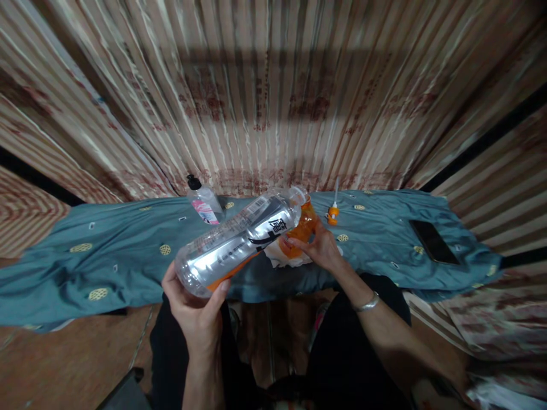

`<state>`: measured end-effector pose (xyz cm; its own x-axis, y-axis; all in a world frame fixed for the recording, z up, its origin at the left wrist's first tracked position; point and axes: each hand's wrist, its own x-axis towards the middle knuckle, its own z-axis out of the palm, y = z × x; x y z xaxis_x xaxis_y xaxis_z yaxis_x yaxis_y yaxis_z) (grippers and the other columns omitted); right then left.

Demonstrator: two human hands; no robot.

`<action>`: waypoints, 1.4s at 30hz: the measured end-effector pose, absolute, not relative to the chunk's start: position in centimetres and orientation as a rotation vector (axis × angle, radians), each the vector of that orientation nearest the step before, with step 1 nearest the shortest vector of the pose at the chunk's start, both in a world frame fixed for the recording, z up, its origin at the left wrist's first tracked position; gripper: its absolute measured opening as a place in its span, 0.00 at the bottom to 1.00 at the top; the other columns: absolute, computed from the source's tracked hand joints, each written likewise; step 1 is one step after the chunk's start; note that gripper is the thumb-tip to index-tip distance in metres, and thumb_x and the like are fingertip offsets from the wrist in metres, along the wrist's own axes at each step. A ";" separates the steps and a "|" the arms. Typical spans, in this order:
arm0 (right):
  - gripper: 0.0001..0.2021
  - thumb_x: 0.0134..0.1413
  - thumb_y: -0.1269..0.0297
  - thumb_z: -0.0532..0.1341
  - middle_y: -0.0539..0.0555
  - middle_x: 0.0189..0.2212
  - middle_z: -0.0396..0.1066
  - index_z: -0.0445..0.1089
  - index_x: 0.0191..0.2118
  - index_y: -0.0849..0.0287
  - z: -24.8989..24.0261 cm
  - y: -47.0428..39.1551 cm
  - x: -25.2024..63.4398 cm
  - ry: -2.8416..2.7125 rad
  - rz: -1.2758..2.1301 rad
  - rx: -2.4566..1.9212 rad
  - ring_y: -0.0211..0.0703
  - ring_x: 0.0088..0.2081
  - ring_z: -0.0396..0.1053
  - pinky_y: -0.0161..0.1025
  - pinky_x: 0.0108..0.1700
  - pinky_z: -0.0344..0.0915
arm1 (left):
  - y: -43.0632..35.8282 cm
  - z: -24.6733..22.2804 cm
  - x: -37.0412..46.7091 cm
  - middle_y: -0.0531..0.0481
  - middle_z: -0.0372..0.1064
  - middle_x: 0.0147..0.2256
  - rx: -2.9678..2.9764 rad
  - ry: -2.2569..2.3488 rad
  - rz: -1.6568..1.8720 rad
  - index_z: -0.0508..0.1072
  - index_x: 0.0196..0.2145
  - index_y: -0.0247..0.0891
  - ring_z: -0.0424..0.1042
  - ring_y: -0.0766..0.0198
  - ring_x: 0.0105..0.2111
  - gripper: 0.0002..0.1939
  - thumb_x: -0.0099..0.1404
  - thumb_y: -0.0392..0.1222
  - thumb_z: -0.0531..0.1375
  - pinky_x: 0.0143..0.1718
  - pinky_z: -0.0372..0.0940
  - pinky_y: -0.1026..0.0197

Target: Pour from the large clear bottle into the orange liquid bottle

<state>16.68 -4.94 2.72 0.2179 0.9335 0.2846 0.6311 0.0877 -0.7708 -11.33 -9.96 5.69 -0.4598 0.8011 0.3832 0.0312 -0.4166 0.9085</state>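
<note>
Slanted clear bottle (239, 242), neck end at the orange bottle's (304, 223) top.
The left hand (194, 307) wraps the base; from there the long axis runs rightward and away from the person, above the blue cloth (137, 273). The right hand (322, 249), nearer the meeting point, has fingers closed round the orange bottle beside crumpled white tissue (280, 262) (rims touching or just apart, I can't tell).

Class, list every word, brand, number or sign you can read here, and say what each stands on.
None reads with certainty.
Large clear bottle: bold black characters, tilted and unclear; smaller print too tiny.
Pump bottle: print on its pink label too small.
Curtain: columns of marks like writing, blurred.
</note>
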 end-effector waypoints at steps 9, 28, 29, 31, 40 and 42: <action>0.40 0.48 0.43 0.75 0.64 0.47 0.83 0.67 0.61 0.59 2.4 -4.8 16.7 -1.496 0.428 -1.612 0.66 0.48 0.82 0.55 0.48 0.78 | -8.8 5.9 -12.2 0.42 0.69 0.58 1.144 1.242 1.913 0.68 0.57 0.42 0.72 0.48 0.60 0.45 0.44 0.49 0.80 0.66 0.63 0.44; 0.41 0.49 0.45 0.75 0.64 0.51 0.82 0.66 0.63 0.60 2.8 -5.0 16.6 -1.499 0.435 -1.644 0.67 0.52 0.81 0.58 0.53 0.78 | -8.2 5.1 -11.9 0.42 0.70 0.60 1.155 1.242 1.909 0.69 0.58 0.44 0.73 0.45 0.61 0.42 0.48 0.51 0.77 0.65 0.66 0.45; 0.40 0.49 0.45 0.75 0.64 0.51 0.82 0.66 0.63 0.59 2.8 -5.1 16.6 -1.499 0.433 -1.648 0.67 0.52 0.81 0.58 0.53 0.78 | -8.3 5.0 -11.8 0.42 0.70 0.60 1.151 1.243 1.908 0.70 0.58 0.45 0.73 0.45 0.61 0.41 0.49 0.51 0.77 0.65 0.66 0.45; 0.40 0.49 0.45 0.75 0.63 0.50 0.82 0.67 0.63 0.58 2.8 -5.1 16.6 -1.507 0.428 -1.654 0.67 0.52 0.81 0.57 0.52 0.78 | -8.4 5.0 -11.8 0.42 0.71 0.59 1.131 1.241 1.912 0.70 0.59 0.45 0.74 0.45 0.60 0.41 0.49 0.50 0.77 0.65 0.67 0.44; 0.40 0.49 0.43 0.75 0.65 0.49 0.82 0.68 0.62 0.59 2.6 -5.2 16.5 -1.527 0.379 -1.647 0.68 0.50 0.81 0.56 0.48 0.79 | -9.2 5.3 -11.7 0.42 0.72 0.57 1.052 1.256 1.924 0.70 0.60 0.41 0.74 0.45 0.58 0.45 0.45 0.47 0.78 0.66 0.64 0.42; 0.41 0.49 0.42 0.75 0.65 0.50 0.82 0.67 0.62 0.60 2.6 -5.2 16.5 -1.523 0.384 -1.650 0.68 0.50 0.81 0.57 0.49 0.79 | -9.4 5.2 -11.7 0.42 0.71 0.58 1.052 1.273 1.914 0.70 0.60 0.42 0.73 0.44 0.60 0.46 0.45 0.48 0.78 0.66 0.64 0.42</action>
